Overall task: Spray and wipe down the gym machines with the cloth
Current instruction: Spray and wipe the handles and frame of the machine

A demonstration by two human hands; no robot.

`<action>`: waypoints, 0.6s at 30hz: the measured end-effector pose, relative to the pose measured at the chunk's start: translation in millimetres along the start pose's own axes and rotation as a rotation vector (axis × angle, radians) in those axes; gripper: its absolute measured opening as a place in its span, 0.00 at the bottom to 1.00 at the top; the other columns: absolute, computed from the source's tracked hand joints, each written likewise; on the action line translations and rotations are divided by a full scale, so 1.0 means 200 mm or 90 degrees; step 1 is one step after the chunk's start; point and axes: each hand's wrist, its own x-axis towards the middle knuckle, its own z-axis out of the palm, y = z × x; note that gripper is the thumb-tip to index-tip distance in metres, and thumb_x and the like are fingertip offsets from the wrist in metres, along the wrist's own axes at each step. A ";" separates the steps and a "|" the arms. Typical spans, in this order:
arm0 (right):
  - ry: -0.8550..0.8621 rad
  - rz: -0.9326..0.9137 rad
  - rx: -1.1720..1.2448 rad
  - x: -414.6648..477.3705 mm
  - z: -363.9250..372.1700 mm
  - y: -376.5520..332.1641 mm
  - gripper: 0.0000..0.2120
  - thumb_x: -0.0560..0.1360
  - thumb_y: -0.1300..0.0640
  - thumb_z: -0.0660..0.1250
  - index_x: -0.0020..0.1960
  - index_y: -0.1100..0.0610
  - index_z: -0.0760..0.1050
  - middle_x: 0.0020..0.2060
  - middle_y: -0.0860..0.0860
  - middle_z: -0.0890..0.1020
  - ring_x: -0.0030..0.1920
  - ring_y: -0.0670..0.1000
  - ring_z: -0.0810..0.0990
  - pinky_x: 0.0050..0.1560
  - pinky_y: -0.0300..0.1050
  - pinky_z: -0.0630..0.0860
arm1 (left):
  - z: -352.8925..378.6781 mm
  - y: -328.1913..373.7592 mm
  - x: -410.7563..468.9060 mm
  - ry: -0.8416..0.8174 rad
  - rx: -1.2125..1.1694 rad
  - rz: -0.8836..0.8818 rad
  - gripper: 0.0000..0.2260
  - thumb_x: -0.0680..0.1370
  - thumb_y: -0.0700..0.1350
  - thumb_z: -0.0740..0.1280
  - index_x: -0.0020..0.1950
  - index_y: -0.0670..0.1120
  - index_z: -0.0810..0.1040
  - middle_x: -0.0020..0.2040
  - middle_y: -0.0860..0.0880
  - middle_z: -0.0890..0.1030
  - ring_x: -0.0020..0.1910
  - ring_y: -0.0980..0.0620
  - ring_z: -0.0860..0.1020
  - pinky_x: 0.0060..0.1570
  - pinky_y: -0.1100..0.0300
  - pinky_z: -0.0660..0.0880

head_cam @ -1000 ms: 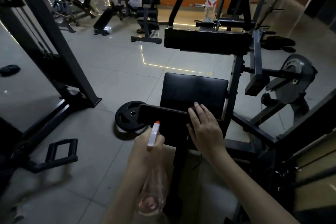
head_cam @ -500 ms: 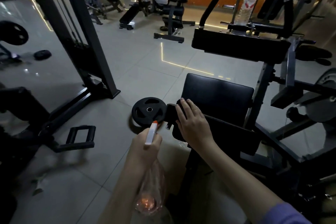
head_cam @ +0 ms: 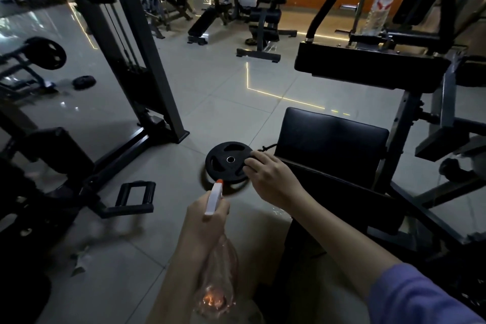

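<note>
Left hand (head_cam: 207,216): I see it closed round the neck of the spray bottle (head_cam: 214,198), near centre. The forearm comes up from the bottom edge.
Spray bottle: the white head with its orange tip stands above the fist and points away at the weight plate (head_cam: 223,163). The clear body hangs below the hand.
Right hand (head_cam: 273,176): it reaches forward and left out of a purple sleeve (head_cam: 420,297), palm down. The fingers (head_cam: 252,162) are bent over the near left end of the low bar (head_cam: 331,187) of the machine.
Cloth: something dark lies under those fingers and may be the cloth. In this dim light I cannot tell, nor whether the hand pinches or only presses.
Seat pad (head_cam: 331,137): black, just beyond the right hand, with a longer arm pad (head_cam: 368,71) farther off.
Weight plate: flat on the floor (head_cam: 210,102), just left of the right fingertips.
Far right: a water bottle (head_cam: 378,8) stands upright on the frame.
Left: a cable tower (head_cam: 131,47), with a loop handle (head_cam: 136,194) near its base.
</note>
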 end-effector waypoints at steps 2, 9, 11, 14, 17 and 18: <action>0.006 -0.007 -0.007 -0.05 -0.02 0.01 0.13 0.72 0.61 0.59 0.52 0.60 0.78 0.52 0.54 0.79 0.59 0.58 0.76 0.60 0.51 0.74 | 0.00 0.02 0.01 -0.009 0.002 0.010 0.09 0.69 0.52 0.58 0.40 0.48 0.72 0.38 0.35 0.78 0.33 0.43 0.73 0.35 0.42 0.74; 0.071 0.061 -0.118 -0.42 -0.17 0.02 0.18 0.77 0.61 0.55 0.62 0.60 0.77 0.62 0.56 0.78 0.62 0.58 0.76 0.64 0.53 0.73 | 0.07 0.08 0.03 -0.048 0.005 0.049 0.06 0.69 0.52 0.57 0.39 0.50 0.70 0.39 0.36 0.78 0.37 0.39 0.76 0.37 0.41 0.75; 0.017 0.116 -0.138 -0.38 -0.17 0.01 0.21 0.73 0.55 0.63 0.65 0.59 0.74 0.66 0.57 0.75 0.65 0.57 0.74 0.65 0.52 0.71 | 0.08 0.09 0.03 -0.055 0.003 0.065 0.10 0.69 0.52 0.57 0.41 0.46 0.72 0.38 0.37 0.78 0.40 0.37 0.77 0.38 0.41 0.75; -0.046 0.183 -0.110 -0.18 -0.11 -0.02 0.30 0.69 0.49 0.72 0.67 0.59 0.72 0.67 0.58 0.73 0.65 0.58 0.74 0.64 0.53 0.71 | 0.09 0.10 0.04 -0.078 0.013 0.094 0.13 0.70 0.51 0.56 0.43 0.42 0.71 0.39 0.36 0.77 0.41 0.37 0.76 0.39 0.41 0.75; -0.054 0.185 -0.091 -0.07 -0.06 -0.03 0.28 0.70 0.50 0.73 0.66 0.60 0.73 0.65 0.57 0.75 0.64 0.58 0.75 0.63 0.52 0.73 | 0.09 0.11 0.05 -0.099 0.032 0.106 0.15 0.70 0.51 0.56 0.46 0.41 0.71 0.40 0.36 0.77 0.41 0.37 0.76 0.39 0.41 0.75; -0.047 0.177 -0.085 -0.09 -0.06 -0.02 0.26 0.71 0.52 0.72 0.66 0.61 0.73 0.65 0.57 0.75 0.64 0.58 0.75 0.63 0.53 0.74 | 0.08 0.10 0.06 -0.102 0.031 0.101 0.17 0.70 0.51 0.56 0.47 0.39 0.72 0.40 0.36 0.77 0.41 0.37 0.77 0.39 0.41 0.76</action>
